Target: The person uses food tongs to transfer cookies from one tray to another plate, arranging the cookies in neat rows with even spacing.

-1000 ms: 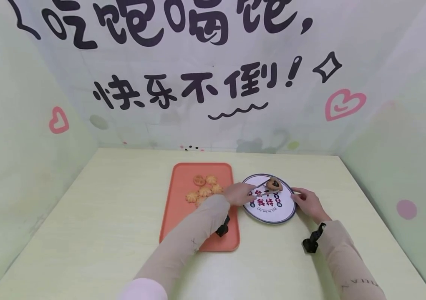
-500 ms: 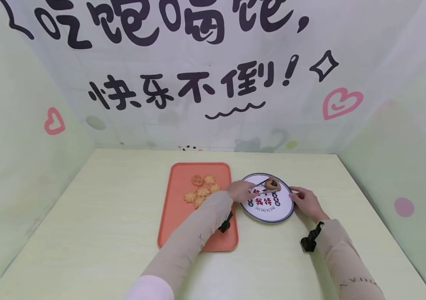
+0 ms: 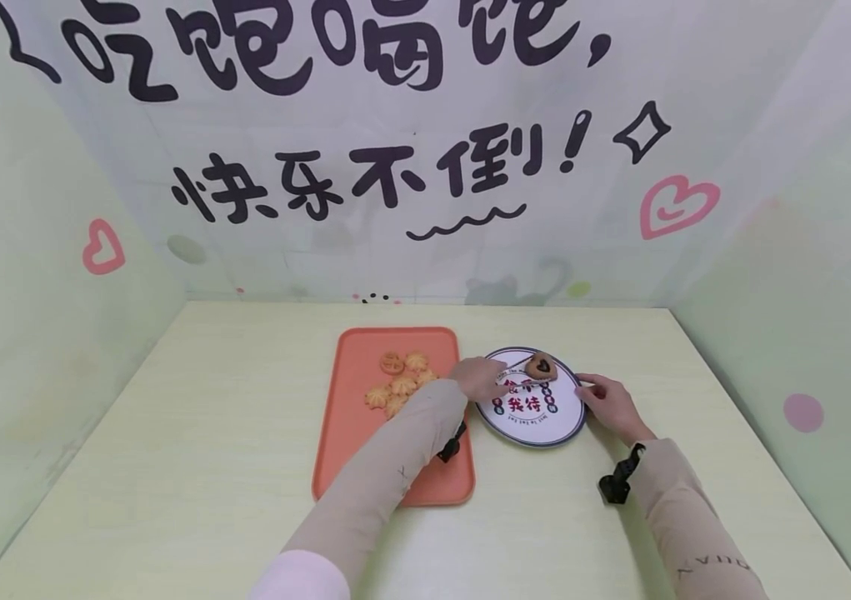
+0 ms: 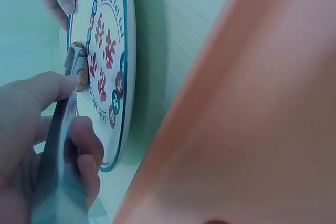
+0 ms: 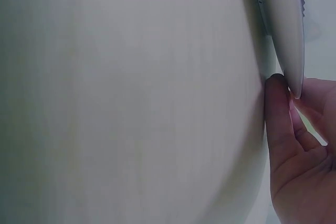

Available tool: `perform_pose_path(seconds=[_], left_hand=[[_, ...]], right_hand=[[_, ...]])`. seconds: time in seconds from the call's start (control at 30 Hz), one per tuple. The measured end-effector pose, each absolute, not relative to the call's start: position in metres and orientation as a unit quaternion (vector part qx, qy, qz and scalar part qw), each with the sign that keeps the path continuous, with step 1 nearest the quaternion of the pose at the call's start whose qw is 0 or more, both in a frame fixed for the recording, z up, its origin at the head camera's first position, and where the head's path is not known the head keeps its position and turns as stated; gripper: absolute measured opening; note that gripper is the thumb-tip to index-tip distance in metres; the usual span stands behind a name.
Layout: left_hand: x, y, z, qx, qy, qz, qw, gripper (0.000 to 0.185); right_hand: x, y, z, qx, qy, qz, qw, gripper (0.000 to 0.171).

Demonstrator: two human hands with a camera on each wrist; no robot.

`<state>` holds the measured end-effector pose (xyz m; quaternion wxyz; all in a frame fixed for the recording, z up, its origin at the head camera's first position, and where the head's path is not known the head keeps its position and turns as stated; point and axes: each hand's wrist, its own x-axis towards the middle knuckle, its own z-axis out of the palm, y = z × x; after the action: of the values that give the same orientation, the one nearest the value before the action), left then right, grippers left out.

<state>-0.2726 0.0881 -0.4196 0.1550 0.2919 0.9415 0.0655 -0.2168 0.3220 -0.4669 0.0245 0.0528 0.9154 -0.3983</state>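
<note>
My left hand (image 3: 479,379) grips metal tongs (image 4: 60,153) over the near-left part of a round white plate (image 3: 530,433) with red lettering and a dark rim. The tongs' two arms reach either side of a brown cookie (image 3: 542,367) with a dark heart on it, which lies toward the plate's far right rim. In the left wrist view the toothed tips are right at the cookie. From the right side, my right hand (image 3: 615,408) pinches the plate's rim, thumb above and fingers underneath, as the right wrist view (image 5: 299,145) shows.
An orange tray (image 3: 353,417) lies left of the plate, under my left forearm. It bears several pale, ridged cookies (image 3: 402,385) and a round embossed one (image 3: 392,362). Lettered, printed walls (image 3: 305,275) enclose the table (image 3: 192,467) at the back and sides.
The head view has shifted slightly, moving the scene left. The left hand with the tongs has risen a little beside the cookie. The right hand keeps its hold on the plate's rim.
</note>
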Motion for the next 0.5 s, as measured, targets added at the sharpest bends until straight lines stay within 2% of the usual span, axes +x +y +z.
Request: perform_pose_path(seconds=[0.37, 0.5], left_hand=[[-0.267, 0.078, -0.421, 0.284, 0.941, 0.095, 0.157, 0.036], [-0.268, 0.073, -0.423, 0.287, 0.942, 0.090, 0.149, 0.040]], right_hand=[[-0.216, 0.320, -0.465, 0.052, 0.919, -0.390, 0.026, 0.040], [-0.215, 0.320, -0.464, 0.051, 0.920, -0.388, 0.023, 0.040]])
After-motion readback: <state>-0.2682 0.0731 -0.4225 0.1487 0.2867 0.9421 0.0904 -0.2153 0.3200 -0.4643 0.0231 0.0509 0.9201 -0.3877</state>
